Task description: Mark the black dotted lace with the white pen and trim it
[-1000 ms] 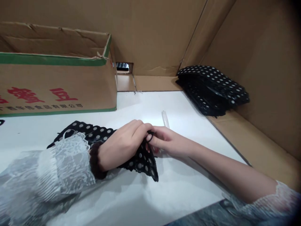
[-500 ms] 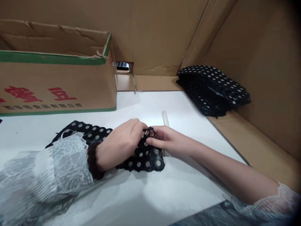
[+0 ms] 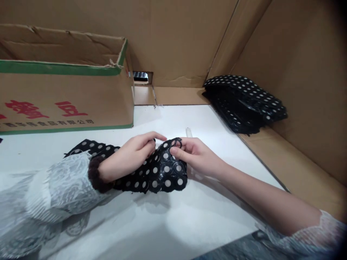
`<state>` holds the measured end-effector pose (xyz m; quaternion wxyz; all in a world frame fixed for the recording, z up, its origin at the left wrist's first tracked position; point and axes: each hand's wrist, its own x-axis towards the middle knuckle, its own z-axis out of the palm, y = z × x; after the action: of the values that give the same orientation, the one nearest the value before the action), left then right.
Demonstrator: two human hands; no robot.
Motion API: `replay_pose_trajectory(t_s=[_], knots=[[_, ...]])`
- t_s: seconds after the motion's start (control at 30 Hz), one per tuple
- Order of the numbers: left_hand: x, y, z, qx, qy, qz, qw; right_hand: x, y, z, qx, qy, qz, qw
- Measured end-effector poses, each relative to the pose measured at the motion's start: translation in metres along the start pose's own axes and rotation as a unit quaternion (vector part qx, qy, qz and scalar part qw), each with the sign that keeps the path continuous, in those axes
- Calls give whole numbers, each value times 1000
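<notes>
A black rubbery sheet with rows of pale round dots and ring outlines lies across the white table, its right end lifted. My right hand pinches the sheet's upper right edge between thumb and fingers; a loose black loop shows at that edge. My left hand is over the middle of the sheet, index finger stretched toward the edge. Between its thumb and fingers a small black piece shows, mostly hidden. The left forearm and sleeve cover part of the sheet.
A cardboard box with green edges stands at the back left. A stack of folded black dotted sheets leans at the right cardboard wall. Behind my right hand lies a clear small tube-like object. The cardboard back wall has a small cutout.
My left hand has drawn back left from the sheet's edge, away from my right hand, with a small black piece in its fingers. The sheet's right end is now more spread and visible.
</notes>
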<state>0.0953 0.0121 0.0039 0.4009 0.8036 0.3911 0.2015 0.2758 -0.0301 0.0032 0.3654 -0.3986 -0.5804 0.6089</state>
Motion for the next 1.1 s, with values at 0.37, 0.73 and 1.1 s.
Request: replay_pose_trajectory(t_s=[0.37, 0.73, 1.1], knots=[[-1, -5, -11, 314, 146, 19, 938, 5, 1, -11, -126, 15, 82, 989], [-5, -11, -9, 338, 193, 91, 917, 13, 3, -27, -147, 75, 38, 986], [-3, -8, -6, 257, 262, 9, 930, 5, -4, -13, -115, -11, 42, 992]])
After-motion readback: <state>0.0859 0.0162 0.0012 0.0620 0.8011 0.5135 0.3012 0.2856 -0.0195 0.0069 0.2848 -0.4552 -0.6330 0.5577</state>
